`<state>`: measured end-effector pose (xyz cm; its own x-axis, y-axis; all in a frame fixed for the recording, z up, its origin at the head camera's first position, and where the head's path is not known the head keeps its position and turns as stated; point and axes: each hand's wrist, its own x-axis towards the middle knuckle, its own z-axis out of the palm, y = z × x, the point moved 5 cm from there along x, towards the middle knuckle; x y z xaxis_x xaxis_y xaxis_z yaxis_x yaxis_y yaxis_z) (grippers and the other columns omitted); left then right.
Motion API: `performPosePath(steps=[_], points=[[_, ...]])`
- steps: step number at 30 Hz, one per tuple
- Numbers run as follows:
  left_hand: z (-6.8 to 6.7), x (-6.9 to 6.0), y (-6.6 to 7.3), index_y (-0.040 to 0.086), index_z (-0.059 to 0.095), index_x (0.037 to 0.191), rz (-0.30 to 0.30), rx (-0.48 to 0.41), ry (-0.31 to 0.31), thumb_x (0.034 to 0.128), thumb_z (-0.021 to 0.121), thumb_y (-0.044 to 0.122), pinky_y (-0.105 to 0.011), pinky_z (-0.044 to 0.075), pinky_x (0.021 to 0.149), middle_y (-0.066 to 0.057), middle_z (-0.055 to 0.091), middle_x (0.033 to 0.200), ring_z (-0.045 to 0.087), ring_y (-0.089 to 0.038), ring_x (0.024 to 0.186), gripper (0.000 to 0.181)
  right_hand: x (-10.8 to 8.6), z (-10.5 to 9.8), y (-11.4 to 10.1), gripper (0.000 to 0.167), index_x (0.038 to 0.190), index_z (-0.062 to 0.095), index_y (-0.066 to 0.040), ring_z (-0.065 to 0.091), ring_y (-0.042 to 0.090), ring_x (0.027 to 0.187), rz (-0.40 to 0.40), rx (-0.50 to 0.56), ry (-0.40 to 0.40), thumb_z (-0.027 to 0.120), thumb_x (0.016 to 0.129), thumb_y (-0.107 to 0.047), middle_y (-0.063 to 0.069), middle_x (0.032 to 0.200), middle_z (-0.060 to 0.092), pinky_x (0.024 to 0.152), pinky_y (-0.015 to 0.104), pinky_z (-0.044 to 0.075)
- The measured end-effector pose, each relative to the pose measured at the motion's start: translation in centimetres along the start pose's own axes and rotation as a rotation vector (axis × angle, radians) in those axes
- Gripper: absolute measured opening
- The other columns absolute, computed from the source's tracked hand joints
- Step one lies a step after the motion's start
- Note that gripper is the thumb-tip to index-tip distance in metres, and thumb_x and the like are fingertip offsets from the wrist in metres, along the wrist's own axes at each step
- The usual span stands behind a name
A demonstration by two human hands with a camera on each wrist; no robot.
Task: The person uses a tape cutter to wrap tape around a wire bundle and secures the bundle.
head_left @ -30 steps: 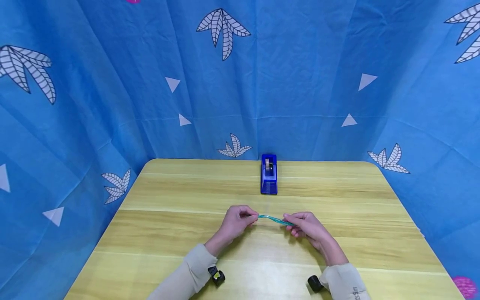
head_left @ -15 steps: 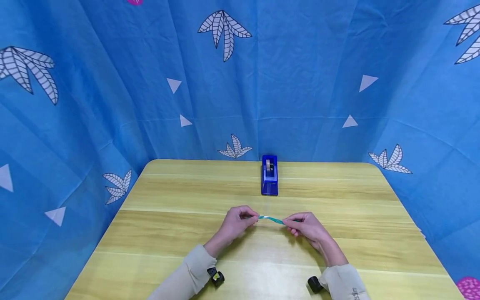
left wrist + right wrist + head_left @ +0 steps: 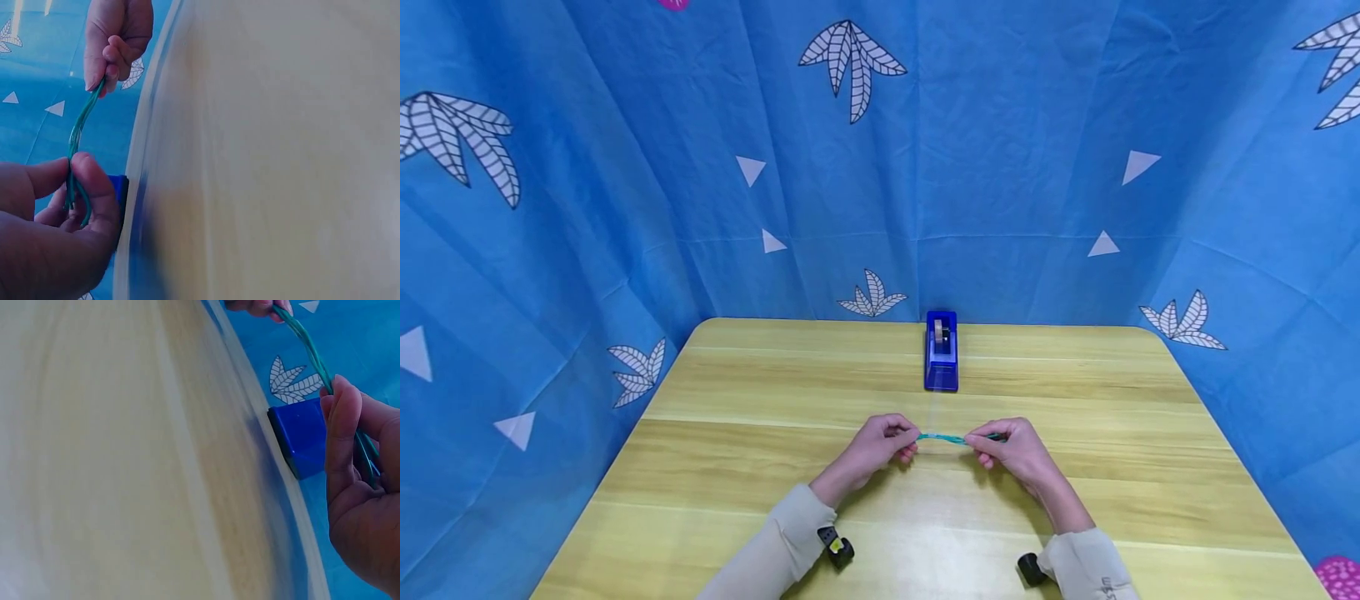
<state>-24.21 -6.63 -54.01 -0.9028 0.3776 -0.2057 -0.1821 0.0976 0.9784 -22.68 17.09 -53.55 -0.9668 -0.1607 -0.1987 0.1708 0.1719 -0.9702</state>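
Observation:
A bundle of thin green wires (image 3: 943,437) is stretched level between my two hands, above the table. My left hand (image 3: 877,446) pinches one end between thumb and forefinger. Several loose wire ends poke out below that pinch in the left wrist view, one of them bent. The other end is pinched by my right hand (image 3: 1013,450), and wire tails (image 3: 365,459) lie against its palm. Beyond the bundle stands a blue tape dispenser (image 3: 942,367). A faint clear strip of tape (image 3: 935,412) runs from it towards the wires; whether it touches them I cannot tell.
The wood-grain table (image 3: 760,383) spreads out beneath both arms. A blue patterned curtain (image 3: 1000,167) hangs behind it and at both sides. A small black device (image 3: 837,546) is strapped at the left wrist, another (image 3: 1032,569) at the right.
My right hand has shifted its pinch slightly inward along the bundle and risen a little, so a shorter, straighter stretch shows. The left hand has hardly moved.

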Motion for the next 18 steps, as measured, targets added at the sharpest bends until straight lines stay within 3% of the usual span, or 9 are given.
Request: performPosePath(steps=[5, 13, 18], points=[[0.1, 0.2, 0.2, -0.007, 0.067, 0.104, 0.029, -0.019, 0.021, 0.1013, 0.064, 0.006, -0.024, 0.058, 0.072, -0.012, 0.069, 0.088, 0.063, -0.014, 0.076, 0.013, 0.1, 0.1, 0.1, 0.024, 0.108, 0.074, 0.009, 0.064, 0.009, 0.062, 0.012, 0.037, 0.004, 0.074, 0.096, -0.012, 0.009, 0.079, 0.072, 0.06, 0.023, 0.059], [0.1, 0.0, 0.6, -0.005, 0.071, 0.101, 0.082, 0.018, 0.049, 0.1001, 0.065, 0.004, -0.025, 0.058, 0.071, -0.01, 0.07, 0.085, 0.064, -0.015, 0.075, 0.011, 0.1, 0.2, 1.3, 0.029, 0.104, 0.074, -0.001, 0.062, 0.003, 0.06, 0.133, 0.17, -0.121, 0.067, 0.102, -0.03, 0.0, 0.076, 0.07, 0.059, 0.018, 0.057], [0.0, 0.0, 0.4, -0.004, 0.072, 0.099, 0.099, 0.045, 0.066, 0.0984, 0.067, 0.002, -0.025, 0.059, 0.071, -0.011, 0.071, 0.086, 0.065, -0.014, 0.075, 0.008, 0.0, 0.2, 1.3, 0.023, 0.102, 0.075, 0.001, 0.063, 0.002, 0.061, 0.147, 0.181, -0.157, 0.07, 0.1, -0.022, -0.002, 0.075, 0.07, 0.06, 0.017, 0.057]])
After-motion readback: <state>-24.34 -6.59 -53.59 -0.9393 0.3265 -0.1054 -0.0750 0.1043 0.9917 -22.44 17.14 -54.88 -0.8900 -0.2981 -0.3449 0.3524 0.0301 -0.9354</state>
